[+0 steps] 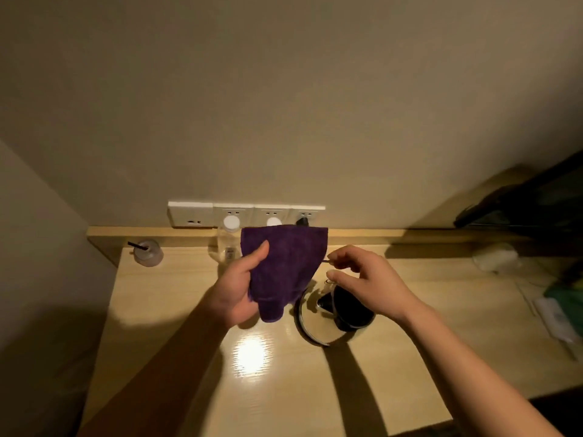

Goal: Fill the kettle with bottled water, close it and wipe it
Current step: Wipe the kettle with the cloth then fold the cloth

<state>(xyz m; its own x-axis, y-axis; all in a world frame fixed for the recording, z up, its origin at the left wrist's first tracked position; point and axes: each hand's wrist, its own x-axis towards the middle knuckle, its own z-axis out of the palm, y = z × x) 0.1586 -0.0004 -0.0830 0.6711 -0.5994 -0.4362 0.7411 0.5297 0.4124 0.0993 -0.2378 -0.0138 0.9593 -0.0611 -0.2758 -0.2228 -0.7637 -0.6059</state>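
Left hand (pixel 241 291) clamped on the cloth (pixel 279 266): thumb over the front face, fingers behind, purple cloth held up off the desk (pixel 176 326) and hanging down past the palm. Cloth sits at about 11 o'clock from the kettle (pixel 331 313), its lower edge just beside the kettle rim; can't tell if they touch. Right hand (pixel 366 285) is over the kettle top, fingers curled and spread, thumb and index tips apart; looks like it grips nothing, though contact with the black lid area under the palm is hidden. Kettle stands on the desk at frame centre, slightly toward 4 o'clock, steel body, dark lid/handle part under the right hand; can't tell if the lid is fully shut. Bottle (pixel 228 244) with white cap stands at the back of the desk, 11 o'clock from the kettle, partly behind the cloth. A second white cap (pixel 273 222) shows just above the cloth's top edge; what's under it is hidden. Sockets (pixel 246 214) run along the wall at 12 o'clock, one dark plug (pixel 303 221) in the rightmost. Small jar (pixel 148 253) with a dark stick at 10 o'clock, well apart from the kettle. Bright light reflection on the desk at 7 o'clock of the kettle.
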